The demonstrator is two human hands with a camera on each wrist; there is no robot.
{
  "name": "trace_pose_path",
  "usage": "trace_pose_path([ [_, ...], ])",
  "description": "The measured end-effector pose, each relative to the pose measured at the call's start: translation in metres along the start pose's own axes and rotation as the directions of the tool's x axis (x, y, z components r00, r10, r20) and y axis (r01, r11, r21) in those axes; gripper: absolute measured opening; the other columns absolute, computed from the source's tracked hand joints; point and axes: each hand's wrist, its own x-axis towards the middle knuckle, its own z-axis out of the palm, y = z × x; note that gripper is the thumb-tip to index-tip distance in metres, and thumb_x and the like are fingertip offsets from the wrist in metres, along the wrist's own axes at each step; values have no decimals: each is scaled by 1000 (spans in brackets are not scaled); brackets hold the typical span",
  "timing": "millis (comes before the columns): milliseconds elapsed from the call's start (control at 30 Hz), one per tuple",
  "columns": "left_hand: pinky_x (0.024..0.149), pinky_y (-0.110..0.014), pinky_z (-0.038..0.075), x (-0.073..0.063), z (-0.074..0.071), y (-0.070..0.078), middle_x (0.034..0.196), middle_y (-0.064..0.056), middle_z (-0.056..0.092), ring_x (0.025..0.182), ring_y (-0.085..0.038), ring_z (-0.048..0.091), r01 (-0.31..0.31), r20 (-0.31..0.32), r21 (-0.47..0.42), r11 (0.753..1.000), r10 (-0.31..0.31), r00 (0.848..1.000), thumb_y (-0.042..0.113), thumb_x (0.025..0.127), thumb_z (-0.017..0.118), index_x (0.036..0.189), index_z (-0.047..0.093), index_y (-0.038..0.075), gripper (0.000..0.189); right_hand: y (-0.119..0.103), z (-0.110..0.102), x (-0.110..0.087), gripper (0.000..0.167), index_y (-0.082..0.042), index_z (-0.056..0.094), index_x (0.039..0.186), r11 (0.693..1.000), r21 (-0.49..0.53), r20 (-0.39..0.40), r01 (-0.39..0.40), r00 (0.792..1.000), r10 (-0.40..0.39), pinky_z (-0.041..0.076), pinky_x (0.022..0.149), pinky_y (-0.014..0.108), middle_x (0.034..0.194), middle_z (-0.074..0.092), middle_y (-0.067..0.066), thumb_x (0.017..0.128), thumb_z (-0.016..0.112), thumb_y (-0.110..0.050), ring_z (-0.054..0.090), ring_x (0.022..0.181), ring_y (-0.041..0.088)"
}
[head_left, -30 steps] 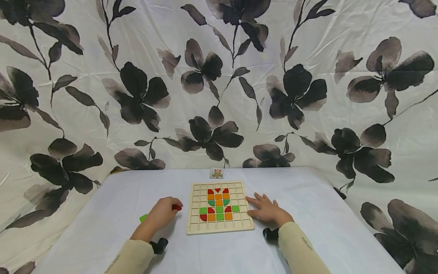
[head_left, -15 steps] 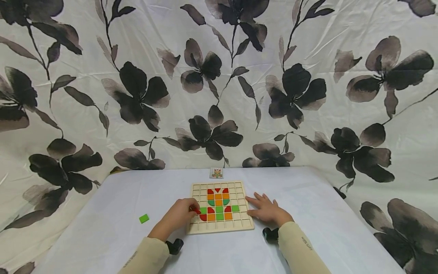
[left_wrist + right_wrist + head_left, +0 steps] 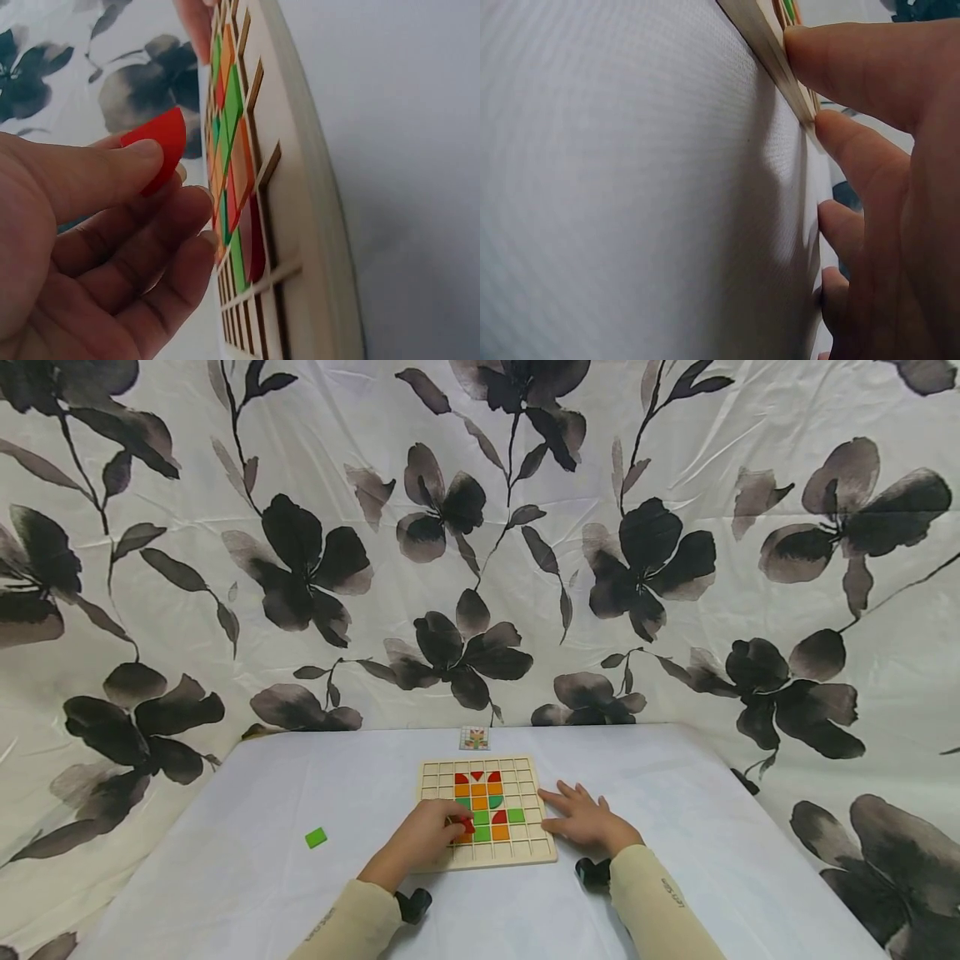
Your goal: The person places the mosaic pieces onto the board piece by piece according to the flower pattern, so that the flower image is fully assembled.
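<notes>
Between thumb and index finger my left hand (image 3: 429, 833) pinches a red quarter-round tile (image 3: 166, 142), held just above the wooden grid board (image 3: 442, 860). Red, orange and green tiles fill several squares in the middle of the board, and my left hand covers part of its left side. With fingers spread, my right hand (image 3: 588, 820) lies at the board's right edge. In the right wrist view, its thumb and index fingertip touch the board's side (image 3: 769, 52).
A loose green square tile (image 3: 316, 837) lies on the white-covered table (image 3: 247, 827), left of the board. Behind the board sits a small pattern card (image 3: 475, 738). A floral cloth (image 3: 570, 635) hangs at the table's back.
My left hand has carried the red tile rightward, from beside the board to over its tiles. The green tile has come fully into sight. My right hand has stayed put.
</notes>
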Motion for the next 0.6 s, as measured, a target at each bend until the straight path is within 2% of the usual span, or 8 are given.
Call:
trace_pose_path([
  [67, 87, -38, 53, 0, 3, 2, 104, 1, 67, 90, -15, 57, -17, -5, -1, 1000, 17, 1000, 15, 92, 64, 114, 70, 16, 23, 0, 0, -1, 60, -31, 40, 148, 1000, -2, -1, 1, 1000, -1, 6, 112, 70, 160, 24, 10, 92, 54, -49, 13, 148, 42],
  [200, 70, -27, 48, 1, 8, 6, 95, 4, 66, 77, -13, 54, -77, -19, -3, 997, 77, 997, 13, 92, 63, 108, 70, 17, 18, -1, -1, -1, 60, -31, 40, 148, 1000, -8, -3, 3, 1000, -3, 6, 112, 69, 160, 25, 10, 92, 54, -50, 14, 148, 42],
  [400, 74, -29, 49, 2, 16, 11, 104, 3, 69, 80, -11, 54, -112, -44, 2, 994, 112, 993, 12, 92, 64, 101, 73, 18, 14, -1, -1, 0, 61, -31, 40, 147, 1000, -15, -1, 0, 1000, 0, 7, 112, 70, 160, 25, 10, 92, 54, -50, 14, 148, 43],
  [600, 76, -28, 50, 3, 21, 17, 94, 7, 69, 80, -10, 56, -126, -84, -11, 992, 125, 989, 13, 92, 64, 92, 73, 19, 10, 0, -1, 0, 61, -31, 40, 147, 1000, -10, 0, -1, 1000, 1, 6, 112, 70, 160, 25, 10, 91, 54, -50, 14, 148, 43],
])
